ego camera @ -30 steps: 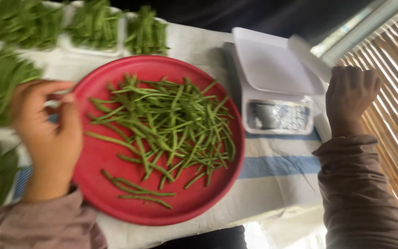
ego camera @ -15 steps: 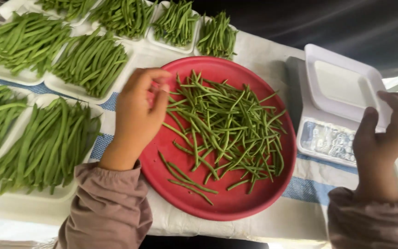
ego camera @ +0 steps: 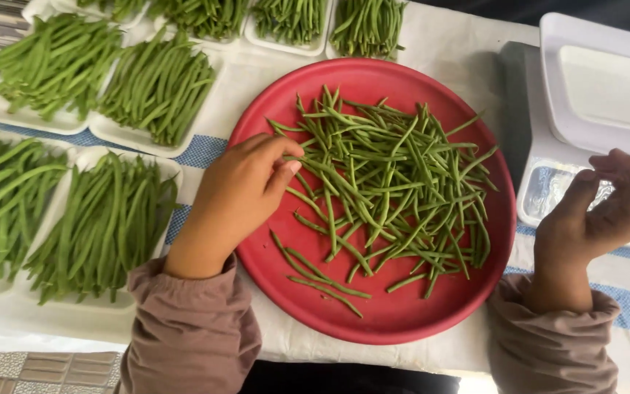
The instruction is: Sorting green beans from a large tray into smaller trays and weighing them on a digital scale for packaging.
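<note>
The left hand (ego camera: 246,191) lay over the left side of the red plate (ego camera: 395,321), its thumb and fingers narrowed at the edge of the loose green beans (ego camera: 395,190), seemingly in the act of picking some; whether a bean was actually pinched could not be told. The right hand (ego camera: 607,208), loosely curled and holding nothing visible, hovered over the white scale (ego camera: 592,87) at the surface's right edge. Filled white trays (ego camera: 60,314) lined the left and far edges, several cut off by the frame.
</note>
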